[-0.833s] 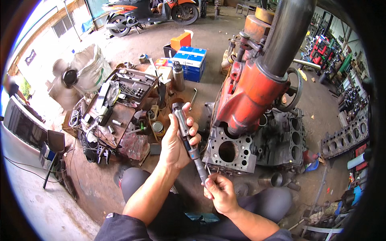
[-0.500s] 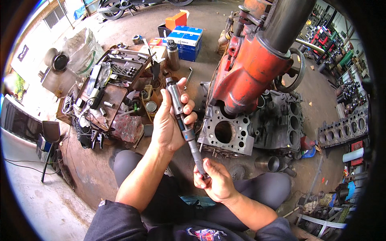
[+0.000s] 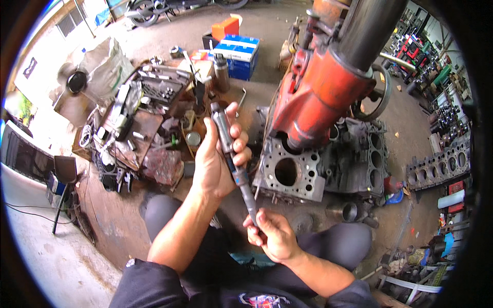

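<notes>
Motorbike (image 3: 144, 15) over there at the back; orange box (image 3: 225, 29) just beyond the blue box (image 3: 240, 69); pale sack (image 3: 109, 62) off left.

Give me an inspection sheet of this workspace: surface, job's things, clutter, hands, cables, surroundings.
Surface: stained brown floor.
Job's things: slim metal tool, held slantwise.
Clutter: brown tray strewn with metal pieces; crumpled plastic nearby.
Hands: left hand wraps the tool's upper half; right hand grips its lower end.
Cables: pale coil left of the tray; thin dark cable at far left.
Surroundings: red machine reaches over an engine block, contact unclear; blue-and-white box stands beyond.
</notes>
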{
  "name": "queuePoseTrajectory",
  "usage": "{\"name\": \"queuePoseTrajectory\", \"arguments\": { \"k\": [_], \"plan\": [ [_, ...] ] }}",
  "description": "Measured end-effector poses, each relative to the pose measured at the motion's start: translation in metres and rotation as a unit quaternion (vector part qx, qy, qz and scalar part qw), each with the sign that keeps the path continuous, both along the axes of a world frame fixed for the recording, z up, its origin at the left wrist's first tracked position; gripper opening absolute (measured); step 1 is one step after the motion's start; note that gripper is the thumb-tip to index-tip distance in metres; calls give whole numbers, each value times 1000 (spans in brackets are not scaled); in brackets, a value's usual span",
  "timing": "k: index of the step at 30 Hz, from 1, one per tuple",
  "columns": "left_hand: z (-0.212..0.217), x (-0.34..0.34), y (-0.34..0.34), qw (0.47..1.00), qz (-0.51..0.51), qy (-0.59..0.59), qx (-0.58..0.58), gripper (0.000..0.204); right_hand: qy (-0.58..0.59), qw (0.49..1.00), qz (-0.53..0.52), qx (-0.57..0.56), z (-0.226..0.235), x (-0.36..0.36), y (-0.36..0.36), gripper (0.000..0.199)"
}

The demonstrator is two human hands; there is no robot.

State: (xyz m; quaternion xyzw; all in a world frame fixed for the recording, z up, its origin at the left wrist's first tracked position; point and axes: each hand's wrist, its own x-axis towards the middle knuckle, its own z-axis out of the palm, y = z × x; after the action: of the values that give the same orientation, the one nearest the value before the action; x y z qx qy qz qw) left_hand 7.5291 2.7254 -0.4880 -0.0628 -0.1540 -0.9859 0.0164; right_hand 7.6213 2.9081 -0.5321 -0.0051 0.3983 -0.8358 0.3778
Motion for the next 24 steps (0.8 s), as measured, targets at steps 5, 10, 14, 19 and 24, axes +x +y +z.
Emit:
{"name": "queuePoseTrajectory", "arguments": {
  "k": [5,10,14,19,24],
  "plan": [
    [5,4,2,990,60,-30,-124,62,99,983,-123,92,13,-19,-1,20],
    [6,15,9,944,9,78,-320,65,137,975,-158,69,31,-37,23,22],
    [4,20,14,915,-65,89,-388,62,175,963,-162,126,39,-37,35,16],
    [3,22,17,897,-50,84,-432,61,213,951,-154,163,44,-36,37,16],
    [6,24,21,843,-26,118,-524,59,206,952,-147,172,45,-35,35,18]
  ]
}}
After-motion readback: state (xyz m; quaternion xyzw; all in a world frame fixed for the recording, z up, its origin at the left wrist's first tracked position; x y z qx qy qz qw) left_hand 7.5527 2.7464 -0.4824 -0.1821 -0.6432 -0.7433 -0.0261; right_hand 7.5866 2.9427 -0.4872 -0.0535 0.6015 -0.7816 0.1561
